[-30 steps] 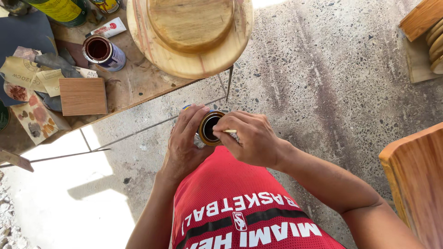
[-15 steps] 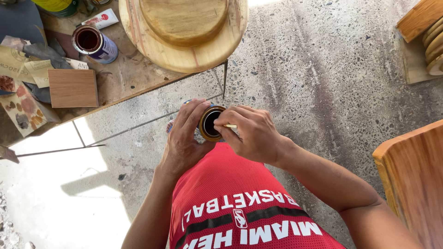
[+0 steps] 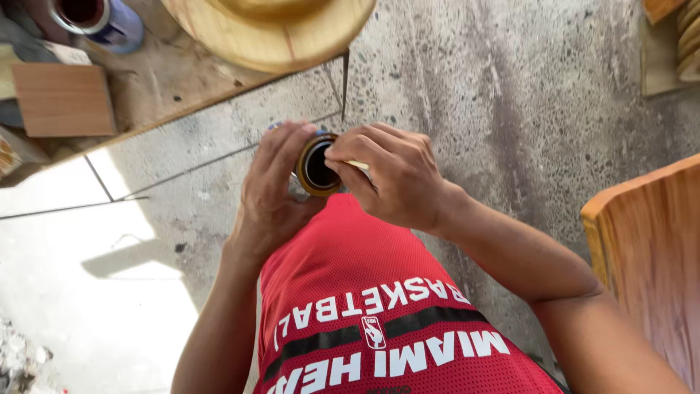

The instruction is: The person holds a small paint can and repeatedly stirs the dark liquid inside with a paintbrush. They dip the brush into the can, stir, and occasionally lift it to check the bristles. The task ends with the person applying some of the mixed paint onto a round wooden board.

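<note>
My left hand wraps around a small round tin with a gold rim and a dark inside, held above my red jersey. My right hand sits over the tin's right rim, fingers pinched on a thin pale stick-like object that reaches to the opening. Most of the tin's body is hidden behind my fingers.
A round turned wooden piece lies on a low board at the top. An open blue can and a small wooden tile sit at top left. A curved wooden panel stands at the right. Rough concrete floor lies below.
The view has tilted down, so the board's objects slid toward the top edge. Both hands stay on the tin in nearly the same grip.
</note>
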`<state>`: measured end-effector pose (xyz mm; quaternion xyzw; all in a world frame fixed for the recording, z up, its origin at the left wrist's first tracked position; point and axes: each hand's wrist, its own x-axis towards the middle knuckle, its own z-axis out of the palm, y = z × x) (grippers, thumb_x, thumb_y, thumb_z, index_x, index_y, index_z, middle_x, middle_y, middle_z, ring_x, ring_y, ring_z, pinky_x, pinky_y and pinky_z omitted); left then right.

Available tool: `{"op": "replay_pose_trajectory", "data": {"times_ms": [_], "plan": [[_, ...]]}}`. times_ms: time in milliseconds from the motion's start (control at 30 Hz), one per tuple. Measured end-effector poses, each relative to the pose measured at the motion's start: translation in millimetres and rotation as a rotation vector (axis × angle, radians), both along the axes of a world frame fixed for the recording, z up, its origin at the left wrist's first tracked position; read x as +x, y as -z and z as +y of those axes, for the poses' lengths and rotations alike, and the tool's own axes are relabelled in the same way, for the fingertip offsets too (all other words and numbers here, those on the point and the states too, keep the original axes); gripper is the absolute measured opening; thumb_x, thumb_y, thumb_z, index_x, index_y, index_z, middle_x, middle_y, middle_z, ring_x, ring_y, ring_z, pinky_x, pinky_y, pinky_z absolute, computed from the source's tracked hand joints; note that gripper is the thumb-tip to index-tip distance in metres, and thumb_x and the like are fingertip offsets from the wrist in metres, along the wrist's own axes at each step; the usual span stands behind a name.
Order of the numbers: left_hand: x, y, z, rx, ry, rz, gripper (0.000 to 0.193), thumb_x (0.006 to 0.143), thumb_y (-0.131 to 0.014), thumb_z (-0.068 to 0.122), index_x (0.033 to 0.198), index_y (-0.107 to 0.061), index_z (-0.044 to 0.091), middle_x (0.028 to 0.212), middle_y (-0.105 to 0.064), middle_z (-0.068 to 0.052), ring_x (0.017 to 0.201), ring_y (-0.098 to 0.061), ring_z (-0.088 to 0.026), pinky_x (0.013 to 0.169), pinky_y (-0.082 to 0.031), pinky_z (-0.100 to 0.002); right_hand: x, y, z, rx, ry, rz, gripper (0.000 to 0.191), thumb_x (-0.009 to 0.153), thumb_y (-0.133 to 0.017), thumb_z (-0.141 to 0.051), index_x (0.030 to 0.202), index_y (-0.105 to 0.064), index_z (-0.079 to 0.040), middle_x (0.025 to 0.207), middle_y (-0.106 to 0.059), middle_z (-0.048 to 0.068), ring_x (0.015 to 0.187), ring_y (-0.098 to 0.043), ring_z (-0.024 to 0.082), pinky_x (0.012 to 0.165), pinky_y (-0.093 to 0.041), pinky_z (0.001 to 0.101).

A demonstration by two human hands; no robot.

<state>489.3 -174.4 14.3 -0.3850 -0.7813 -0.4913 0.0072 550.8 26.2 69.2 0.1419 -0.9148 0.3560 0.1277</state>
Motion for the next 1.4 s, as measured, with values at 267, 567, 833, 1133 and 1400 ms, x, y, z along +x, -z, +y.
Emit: {"op": "replay_pose_trajectory", "data": {"times_ms": [267, 567, 833, 1133, 1400], "plan": [[1, 3, -1, -0.019, -0.020, 0.011, 0.078, 0.072, -0.088, 0.005, 0.141, -0.053, 0.004, 0.139, -0.058, -0.017, 0.133, -0.058, -0.040, 0.113, -0.051, -0.050, -1, 5, -1, -0.010, -0.034, -0.023, 0.014, 0.093, -0.078, -0.008, 0.101, -0.066, -0.006, 0.099, -0.073, 0.009, 0.089, -0.074, 0.026, 0.075, -0.058, 0.0380], [-3, -1, 0, 0.000, -0.003, -0.002, 0.076, 0.074, -0.086, 0.004, 0.141, -0.052, 0.004, 0.139, -0.058, -0.017, 0.133, -0.057, -0.039, 0.114, -0.049, -0.049, -1, 3, -2, -0.036, 0.004, 0.017, 0.016, 0.094, -0.078, -0.008, 0.104, -0.066, -0.006, 0.103, -0.074, 0.010, 0.091, -0.074, 0.027, 0.077, -0.059, 0.0380], [-9, -14, -2, 0.015, 0.000, -0.034, 0.075, 0.075, -0.088, 0.009, 0.141, -0.052, 0.005, 0.138, -0.059, -0.015, 0.131, -0.058, -0.037, 0.111, -0.048, -0.049, -11, -8, -5, -0.026, 0.001, -0.052, 0.014, 0.090, -0.077, -0.008, 0.100, -0.068, -0.006, 0.100, -0.076, 0.011, 0.090, -0.076, 0.026, 0.075, -0.060, 0.0360], [-10, -12, -3, 0.029, 0.009, -0.004, 0.076, 0.074, -0.087, 0.009, 0.141, -0.052, 0.006, 0.139, -0.059, -0.015, 0.132, -0.057, -0.037, 0.113, -0.048, -0.049, -13, -10, -5, 0.058, 0.038, 0.034, 0.011, 0.093, -0.076, -0.008, 0.101, -0.069, -0.006, 0.100, -0.076, 0.009, 0.089, -0.076, 0.025, 0.074, -0.059, 0.0365], [-11, -17, 1, 0.009, -0.003, 0.009, 0.076, 0.072, -0.086, 0.007, 0.140, -0.053, 0.005, 0.139, -0.059, -0.017, 0.132, -0.057, -0.039, 0.113, -0.048, -0.049, -14, -17, -4, -0.034, 0.028, -0.026, 0.014, 0.092, -0.076, -0.011, 0.102, -0.069, -0.006, 0.101, -0.076, 0.010, 0.090, -0.076, 0.025, 0.076, -0.061, 0.0364]]}}
